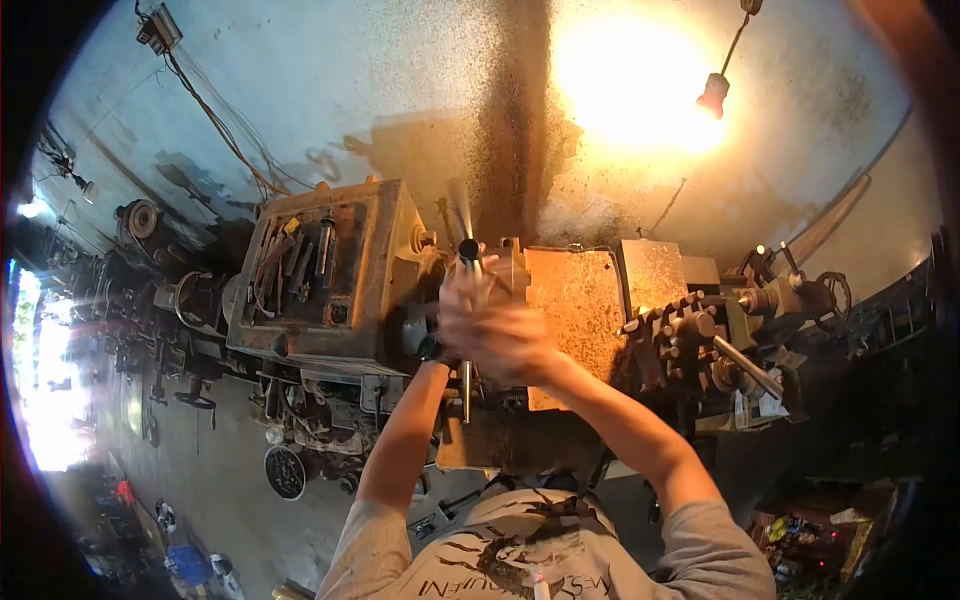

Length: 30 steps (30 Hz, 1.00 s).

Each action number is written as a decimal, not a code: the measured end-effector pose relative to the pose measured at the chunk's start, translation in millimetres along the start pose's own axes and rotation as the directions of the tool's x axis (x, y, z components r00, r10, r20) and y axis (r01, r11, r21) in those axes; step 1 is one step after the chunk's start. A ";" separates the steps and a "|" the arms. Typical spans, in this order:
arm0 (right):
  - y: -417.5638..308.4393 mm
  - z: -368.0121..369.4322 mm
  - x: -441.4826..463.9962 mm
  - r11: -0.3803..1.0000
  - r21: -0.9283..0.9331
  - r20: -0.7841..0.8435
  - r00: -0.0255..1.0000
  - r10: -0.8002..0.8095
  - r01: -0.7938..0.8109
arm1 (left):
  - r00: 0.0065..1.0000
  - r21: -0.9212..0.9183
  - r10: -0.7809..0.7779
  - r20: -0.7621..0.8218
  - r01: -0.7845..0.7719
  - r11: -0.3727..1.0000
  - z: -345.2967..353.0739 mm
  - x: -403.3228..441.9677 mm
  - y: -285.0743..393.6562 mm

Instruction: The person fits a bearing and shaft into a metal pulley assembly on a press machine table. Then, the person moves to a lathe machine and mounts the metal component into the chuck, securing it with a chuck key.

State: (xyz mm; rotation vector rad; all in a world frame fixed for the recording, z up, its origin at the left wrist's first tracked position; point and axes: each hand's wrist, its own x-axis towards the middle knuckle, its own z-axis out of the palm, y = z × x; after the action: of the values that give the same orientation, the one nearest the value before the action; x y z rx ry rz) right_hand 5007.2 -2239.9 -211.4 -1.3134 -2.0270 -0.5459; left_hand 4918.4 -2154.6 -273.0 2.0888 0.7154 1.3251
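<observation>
Both my hands are together at the chuck end of a lathe, right of its headstock (400,230). My left hand (455,305) is by a metal bar or handle (467,390) that runs up and down in the view, with a dark round end (469,249) above the fingers. Smeared by motion, my right hand (505,335) overlaps the left one and hides part of it. What the fingers of either hand hold cannot be made out.
Tools lie in the tray (340,315) on the headstock. A chip-covered board (570,300) lies right of my hands, then the tool carriage (690,325) and tailstock (790,297). A lit bulb (713,95) hangs by the wall.
</observation>
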 end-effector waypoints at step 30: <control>61.5 121.8 -143.9 -0.275 0.592 0.479 0.057 0.876 -0.758 | 0.997 -0.009 -0.069 0.038 0.070 0.998 -1.9 7.0 26.6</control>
State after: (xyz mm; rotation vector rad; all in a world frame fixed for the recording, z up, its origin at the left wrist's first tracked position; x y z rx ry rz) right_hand 5068.1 -2227.6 -399.7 -1.5721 -0.4243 0.8866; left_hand 4922.9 -2168.1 -249.4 2.0560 0.7563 1.2461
